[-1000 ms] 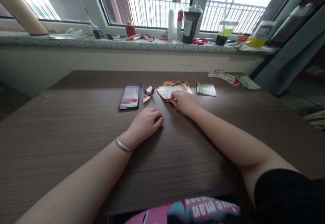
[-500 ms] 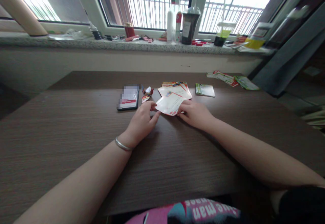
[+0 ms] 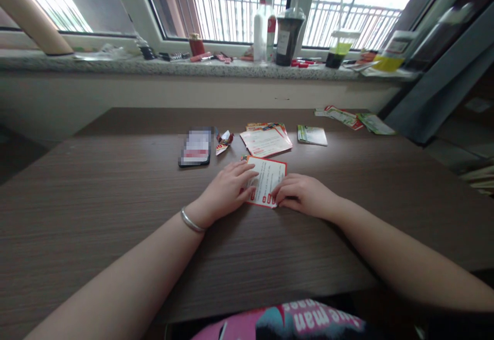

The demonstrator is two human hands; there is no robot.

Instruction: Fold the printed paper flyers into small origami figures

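Two bare hands rest on a red-bordered card (image 3: 266,178) at the middle of a dark wooden table (image 3: 116,201), seen here through the head camera I am running remotely.

The left hand (image 3: 227,188), fingers apart and laid flat, hides the card's left side; the right hand (image 3: 306,195) curls over its near right corner, covering its own fingertips, so I cannot tell whether they pinch the card. The print is too small for me to read. Beyond, toward the table's far edge, lie a fanned card stack (image 3: 268,143), its lower layers mostly covered, a crumpled wrapper (image 3: 224,143) and a phone (image 3: 195,148) with its screen pixelated. Leaflets (image 3: 376,124) near the far right corner are indistinct; both forearms run out of frame.
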